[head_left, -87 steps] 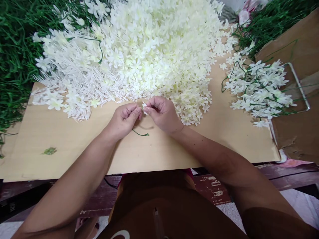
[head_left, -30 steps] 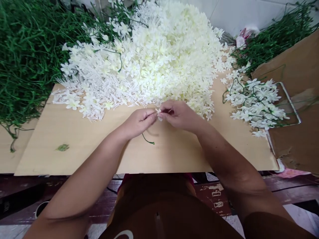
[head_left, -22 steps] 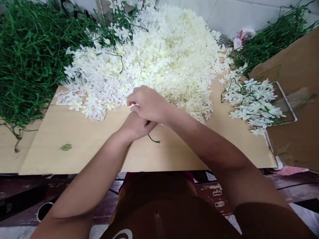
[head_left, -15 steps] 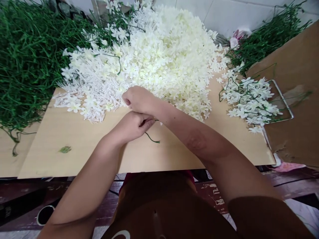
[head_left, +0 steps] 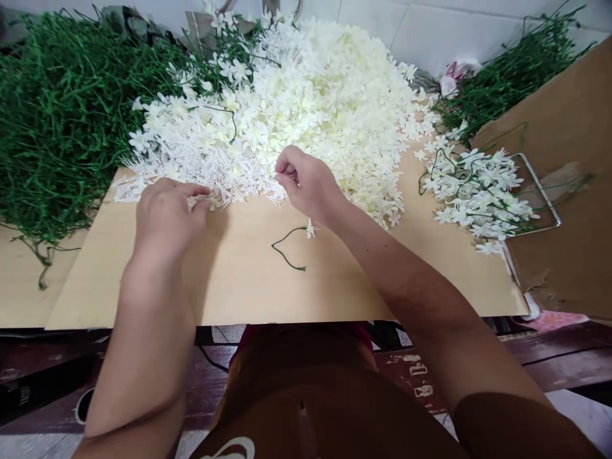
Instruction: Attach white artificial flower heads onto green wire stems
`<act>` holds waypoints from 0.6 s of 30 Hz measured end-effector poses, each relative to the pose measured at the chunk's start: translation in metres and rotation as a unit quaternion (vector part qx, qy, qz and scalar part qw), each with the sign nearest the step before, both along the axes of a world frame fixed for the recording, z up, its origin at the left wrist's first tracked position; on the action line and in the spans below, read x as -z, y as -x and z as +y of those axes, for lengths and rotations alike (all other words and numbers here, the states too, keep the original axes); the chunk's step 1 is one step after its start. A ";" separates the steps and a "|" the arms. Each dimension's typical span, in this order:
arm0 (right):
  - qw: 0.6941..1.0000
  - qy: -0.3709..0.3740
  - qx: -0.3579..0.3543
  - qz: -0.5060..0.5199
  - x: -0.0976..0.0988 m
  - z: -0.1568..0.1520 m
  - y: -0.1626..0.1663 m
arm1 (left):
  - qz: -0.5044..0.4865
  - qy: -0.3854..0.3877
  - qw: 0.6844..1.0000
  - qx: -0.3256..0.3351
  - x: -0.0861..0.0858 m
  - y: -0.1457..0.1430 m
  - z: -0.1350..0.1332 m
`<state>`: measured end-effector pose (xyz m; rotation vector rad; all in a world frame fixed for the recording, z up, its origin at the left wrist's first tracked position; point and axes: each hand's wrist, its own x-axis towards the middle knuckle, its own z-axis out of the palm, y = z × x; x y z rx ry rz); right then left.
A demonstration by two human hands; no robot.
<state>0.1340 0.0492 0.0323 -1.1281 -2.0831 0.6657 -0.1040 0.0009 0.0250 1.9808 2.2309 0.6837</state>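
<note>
Head view, clock taken from the 1 stemmed flower (head_left: 287,248) lying bent mid-tabletop (head_left: 248,287), apart from both hands. Left hand (head_left: 169,210) between 9 and 10 o'clock, at near edge of the blossom heap (head_left: 325,108); grip part-open, thumb clear of forefinger, loose white blossoms showing in the gap, not clamped. Right hand (head_left: 308,182) near 12, just beside the heap; grip drawn nearly together, cannot tell if anything is pinched. Heap spreads at 12. Green stems (head_left: 71,134) piled at 10. Flowered sprigs (head_left: 482,197) near 3, beside cardboard (head_left: 568,255).
</note>
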 end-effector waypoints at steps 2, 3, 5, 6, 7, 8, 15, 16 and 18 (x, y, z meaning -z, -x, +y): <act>0.999 0.016 0.016 0.044 0.001 -0.006 -0.008 | 0.022 0.021 1.000 -0.003 0.004 -0.001 0.002; 0.997 0.026 0.023 0.064 0.003 -0.008 -0.011 | 0.027 0.030 0.999 -0.007 0.005 -0.002 0.003; 0.993 0.045 0.035 0.102 0.007 -0.014 -0.016 | 0.029 0.046 0.998 -0.011 0.007 -0.005 0.005; 0.991 0.051 0.038 0.118 0.009 -0.016 -0.018 | 0.026 0.049 0.998 -0.007 0.007 -0.006 0.006; 0.989 0.054 0.041 0.130 0.012 -0.019 -0.020 | 0.020 0.044 0.999 -0.006 0.007 -0.007 0.007; 0.988 0.055 0.043 0.141 0.014 -0.022 -0.023 | 0.014 0.034 0.999 -0.008 0.006 -0.006 0.008; 0.981 0.073 0.040 0.175 0.017 -0.039 -0.030 | -0.068 -0.080 0.993 -0.050 -0.016 -0.012 0.011; 0.981 0.071 0.040 0.176 0.017 -0.041 -0.029 | -0.102 -0.090 0.989 -0.050 -0.020 -0.018 0.011; 0.982 0.066 0.038 0.174 0.017 -0.042 -0.025 | -0.195 -0.087 0.976 -0.035 -0.026 -0.034 0.013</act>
